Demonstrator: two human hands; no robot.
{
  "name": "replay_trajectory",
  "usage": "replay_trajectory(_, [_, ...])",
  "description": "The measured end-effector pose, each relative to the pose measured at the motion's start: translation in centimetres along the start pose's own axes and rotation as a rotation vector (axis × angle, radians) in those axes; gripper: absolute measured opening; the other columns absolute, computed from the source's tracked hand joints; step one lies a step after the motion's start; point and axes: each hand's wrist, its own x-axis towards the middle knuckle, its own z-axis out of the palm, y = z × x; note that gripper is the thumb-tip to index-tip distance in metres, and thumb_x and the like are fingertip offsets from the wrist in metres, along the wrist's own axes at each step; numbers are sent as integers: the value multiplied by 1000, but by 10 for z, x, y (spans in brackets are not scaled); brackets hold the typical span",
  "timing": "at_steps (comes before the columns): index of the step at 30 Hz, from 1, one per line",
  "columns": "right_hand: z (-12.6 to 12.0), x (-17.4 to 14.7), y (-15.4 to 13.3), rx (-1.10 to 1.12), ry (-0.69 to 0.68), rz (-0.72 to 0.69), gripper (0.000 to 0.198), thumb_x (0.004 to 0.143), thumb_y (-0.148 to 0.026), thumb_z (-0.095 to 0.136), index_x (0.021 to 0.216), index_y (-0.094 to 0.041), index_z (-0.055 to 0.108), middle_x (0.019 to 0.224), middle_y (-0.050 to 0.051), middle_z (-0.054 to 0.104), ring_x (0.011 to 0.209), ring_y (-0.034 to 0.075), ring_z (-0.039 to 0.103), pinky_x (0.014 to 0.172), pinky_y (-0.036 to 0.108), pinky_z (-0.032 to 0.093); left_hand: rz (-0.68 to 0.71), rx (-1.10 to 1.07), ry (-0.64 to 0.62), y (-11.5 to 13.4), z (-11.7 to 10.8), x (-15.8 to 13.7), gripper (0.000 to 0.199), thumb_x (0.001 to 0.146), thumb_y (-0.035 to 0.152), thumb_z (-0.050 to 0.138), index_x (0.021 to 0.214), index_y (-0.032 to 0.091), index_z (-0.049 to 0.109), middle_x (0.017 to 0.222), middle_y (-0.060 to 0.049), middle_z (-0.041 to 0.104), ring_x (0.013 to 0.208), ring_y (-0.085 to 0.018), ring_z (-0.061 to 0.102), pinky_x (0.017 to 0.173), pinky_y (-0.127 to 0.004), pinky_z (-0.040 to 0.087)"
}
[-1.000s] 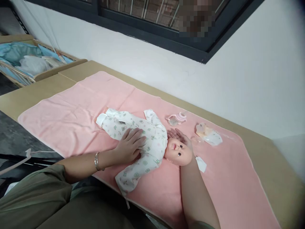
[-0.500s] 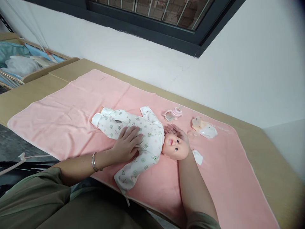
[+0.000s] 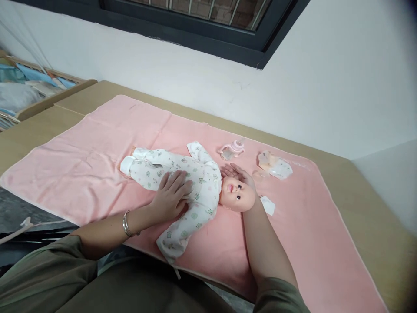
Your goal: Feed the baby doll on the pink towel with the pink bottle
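A baby doll [image 3: 202,178] in a white printed romper lies on its back on a pink blanket [image 3: 107,130], its head toward the right. My left hand [image 3: 171,193] rests flat on the doll's belly, fingers stretched out. Beneath the doll's head [image 3: 239,195] lies my right wrist, and my right hand [image 3: 243,174] shows past the far side, palm up with fingers extended and slightly curled. The head hides part of that hand. A pink-handled baby bottle [image 3: 232,150] stands or lies just beyond it; which one I cannot tell.
Right of the bottle are a clear plastic packet [image 3: 276,165], a small clear item [image 3: 260,175] and a white folded piece [image 3: 268,205]. The wooden table [image 3: 345,187] meets a white wall under a dark window frame [image 3: 195,39]. A wooden crib [image 3: 55,100] holding bags stands at far left.
The view has shifted slightly, so everything sits a little further left and higher. Both hands keep their places on the doll.
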Motion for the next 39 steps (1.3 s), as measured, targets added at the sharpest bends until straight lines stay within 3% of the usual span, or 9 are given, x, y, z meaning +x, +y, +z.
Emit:
replay_trajectory(21, [-1, 2, 0, 4, -58, 2, 29, 81, -28, 74, 109, -22, 68, 116, 8, 73, 108, 23, 72, 93, 39, 64, -1, 47, -16, 0, -2, 2, 58, 89, 21, 57, 146, 14, 51, 161, -19, 42, 152, -37, 32, 125, -59, 19])
replay_trajectory(39, [2, 0, -1, -1, -20, -6, 28, 79, -25, 72, 107, -21, 68, 109, 9, 74, 102, 22, 73, 88, 37, 65, 2, 48, -14, 1, -3, 2, 57, 90, 22, 57, 146, 14, 51, 160, -19, 42, 152, -36, 32, 125, -58, 19])
